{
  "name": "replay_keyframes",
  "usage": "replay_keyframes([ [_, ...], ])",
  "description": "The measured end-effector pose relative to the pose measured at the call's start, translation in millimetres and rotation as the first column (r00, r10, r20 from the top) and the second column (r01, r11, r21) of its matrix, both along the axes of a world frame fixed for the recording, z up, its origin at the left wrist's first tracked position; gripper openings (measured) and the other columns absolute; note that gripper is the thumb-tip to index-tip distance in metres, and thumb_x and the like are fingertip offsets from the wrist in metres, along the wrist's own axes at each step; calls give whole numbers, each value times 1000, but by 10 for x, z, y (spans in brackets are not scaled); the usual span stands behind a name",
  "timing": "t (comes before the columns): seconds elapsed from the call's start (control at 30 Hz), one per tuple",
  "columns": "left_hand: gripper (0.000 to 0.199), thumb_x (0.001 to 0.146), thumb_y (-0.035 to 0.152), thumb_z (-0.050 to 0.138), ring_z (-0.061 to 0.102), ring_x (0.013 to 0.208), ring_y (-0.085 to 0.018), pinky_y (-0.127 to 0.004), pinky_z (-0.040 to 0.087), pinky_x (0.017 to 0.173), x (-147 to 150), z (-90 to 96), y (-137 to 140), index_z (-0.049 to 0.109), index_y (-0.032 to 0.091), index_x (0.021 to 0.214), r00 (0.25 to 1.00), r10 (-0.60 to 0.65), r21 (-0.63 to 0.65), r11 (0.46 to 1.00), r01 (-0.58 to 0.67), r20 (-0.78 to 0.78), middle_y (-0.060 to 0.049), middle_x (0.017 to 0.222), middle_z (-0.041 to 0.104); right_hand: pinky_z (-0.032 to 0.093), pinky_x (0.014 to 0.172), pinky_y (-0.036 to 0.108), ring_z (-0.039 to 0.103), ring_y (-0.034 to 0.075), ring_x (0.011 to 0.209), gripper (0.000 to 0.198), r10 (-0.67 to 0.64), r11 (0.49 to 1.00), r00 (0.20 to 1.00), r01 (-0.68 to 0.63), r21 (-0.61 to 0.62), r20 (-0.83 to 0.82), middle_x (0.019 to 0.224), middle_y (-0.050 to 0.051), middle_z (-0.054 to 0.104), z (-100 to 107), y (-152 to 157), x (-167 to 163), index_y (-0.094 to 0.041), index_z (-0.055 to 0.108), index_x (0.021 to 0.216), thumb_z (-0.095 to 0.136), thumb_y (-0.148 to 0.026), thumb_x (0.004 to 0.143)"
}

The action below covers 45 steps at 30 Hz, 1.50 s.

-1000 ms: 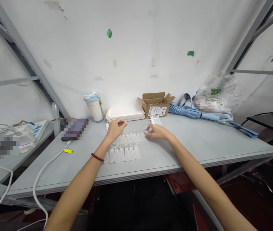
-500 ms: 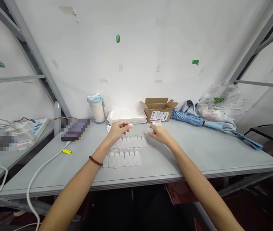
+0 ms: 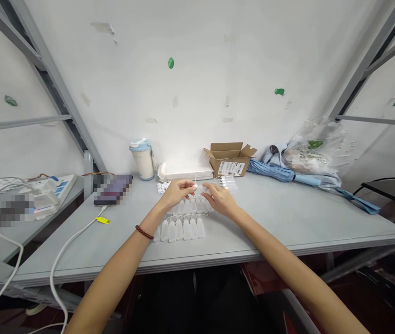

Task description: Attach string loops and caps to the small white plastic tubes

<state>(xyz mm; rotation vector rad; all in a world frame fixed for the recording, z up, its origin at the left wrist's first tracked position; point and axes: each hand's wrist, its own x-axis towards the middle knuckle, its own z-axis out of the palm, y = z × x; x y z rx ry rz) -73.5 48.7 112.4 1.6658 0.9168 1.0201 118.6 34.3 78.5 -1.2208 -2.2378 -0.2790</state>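
Note:
My left hand (image 3: 175, 194) is pinched on a small white piece (image 3: 195, 187) above the middle of the table. Close beside it, the fingers of my right hand (image 3: 220, 198) are closed on a translucent white piece (image 3: 204, 189), mostly hidden by them. The two pieces nearly meet; whether they touch I cannot tell. Below the hands lie two rows of translucent, bottle-shaped pieces with white loops, a front row (image 3: 183, 229) and a partly covered back row (image 3: 187, 206). A heap of small white pieces (image 3: 162, 187) is behind my left hand. More translucent pieces (image 3: 231, 184) lie behind my right hand.
An open cardboard box (image 3: 231, 162) and a white stack (image 3: 185, 171) stand by the wall. Left are a tumbler (image 3: 142, 160), a phone (image 3: 114, 189) and a white cable (image 3: 75, 241). A folded blue umbrella (image 3: 274, 171) and a plastic bag (image 3: 310, 148) lie right.
My right hand has come left from beside the box to my left hand, uncovering the pieces there. My left hand stays pinched near the same spot. The view has shifted slightly.

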Motion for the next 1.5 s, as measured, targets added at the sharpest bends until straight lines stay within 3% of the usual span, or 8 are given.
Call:
replay_keyframes([
  [0.33, 27, 74, 41, 61, 59, 69, -16, -26, 48, 57, 9, -12, -1, 64, 16, 84, 987, -12, 164, 986, 39, -159, -4, 75, 63, 38, 60, 26, 57, 19, 74, 30, 51, 999, 998, -51, -16, 27, 91, 10, 62, 17, -36, 0, -18, 51, 119, 35, -25, 95],
  [0.53, 28, 75, 42, 58, 61, 66, -16, -27, 48, 56, 39, -55, 6, 63, 15, 82, 985, -12, 151, 988, 38, -170, -5, 73, 64, 41, 71, 29, 55, 19, 80, 30, 122, 989, 960, -138, -48, -253, 87, 9, 61, 62, -2, 8, -19, 61, 107, 36, -24, 93],
  [0.77, 27, 73, 40, 62, 62, 67, -16, -27, 49, 56, 72, -80, -18, 62, 15, 81, 991, -27, 110, 993, 42, -133, -6, 76, 66, 39, 63, 26, 50, 14, 65, 34, 80, 872, 802, -344, -348, -592, 70, 1, 55, 97, 35, 30, -16, 61, 88, 36, -39, 90],
  [1.0, 25, 74, 36, 63, 59, 72, -15, -26, 50, 61, 59, -21, -50, 66, 14, 84, 993, -11, 214, 976, 36, -116, -6, 84, 66, 20, 44, 21, 26, 7, 48, 43, -40, 745, 630, -498, -443, -776, 56, -7, 27, 118, 28, 1, -20, 38, 65, 42, -58, 83],
  [1.13, 27, 76, 39, 62, 57, 64, -12, -24, 49, 59, 73, 4, -54, 65, 13, 82, 995, -35, 175, 983, 50, -89, -4, 77, 64, 14, 43, 21, 19, 6, 46, 46, -76, 677, 541, -588, -442, -837, 56, -8, 21, 168, -1, -11, -21, 34, 66, 47, -63, 78],
  [1.27, 38, 83, 46, 50, 51, 44, -8, -20, 41, 41, 94, 0, -60, 60, 11, 70, 984, -21, 20, 999, 25, -178, -1, 60, 57, 13, 42, 21, 19, 6, 46, 46, -78, 685, 512, -596, -419, -855, 56, -8, 20, 146, 6, -22, -20, 38, 68, 50, -64, 76],
  [1.37, 42, 86, 49, 45, 51, 38, -9, -20, 34, 33, 91, -15, -67, 58, 11, 71, 977, -70, -69, 996, 57, -200, -2, 60, 57, 13, 42, 21, 19, 6, 46, 46, -74, 694, 518, -587, -417, -852, 55, -8, 20, 122, 16, -31, -20, 37, 67, 50, -63, 77],
  [1.5, 34, 83, 45, 53, 55, 42, -8, -19, 39, 39, 63, -13, -83, 60, 12, 79, 968, -134, 30, 989, 143, -213, -2, 71, 62, 12, 41, 21, 18, 5, 45, 46, -110, 674, 518, -589, -447, -848, 55, -9, 18, 142, 4, -38, -20, 38, 66, 51, -63, 75],
])
